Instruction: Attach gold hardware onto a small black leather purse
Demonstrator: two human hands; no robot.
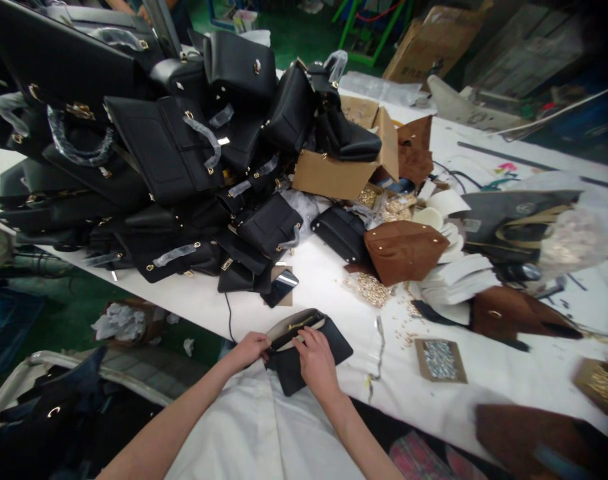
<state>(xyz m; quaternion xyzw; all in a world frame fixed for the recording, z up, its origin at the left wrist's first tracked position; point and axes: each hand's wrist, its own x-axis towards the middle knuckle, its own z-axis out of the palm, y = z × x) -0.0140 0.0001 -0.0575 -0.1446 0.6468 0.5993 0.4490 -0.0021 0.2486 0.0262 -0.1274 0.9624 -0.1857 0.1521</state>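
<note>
A small black bag (329, 343) with a beige lining lies open at the near edge of the white table (329, 280). My left hand (251, 348) grips the left end of its opening, fingers curled round the rim. My right hand (314, 357) rests on top of the bag with its fingers pinched at the opening, near a small gold fitting. Both forearms reach in from the bottom of the view.
A tall heap of black handbags (159, 147) fills the left and back of the table. A cardboard box (334, 173), brown suede bags (404, 250), loose gold studs (369, 287), a stud card (440, 360) and a phone (283, 285) lie around. More bags sit in a bin at lower left.
</note>
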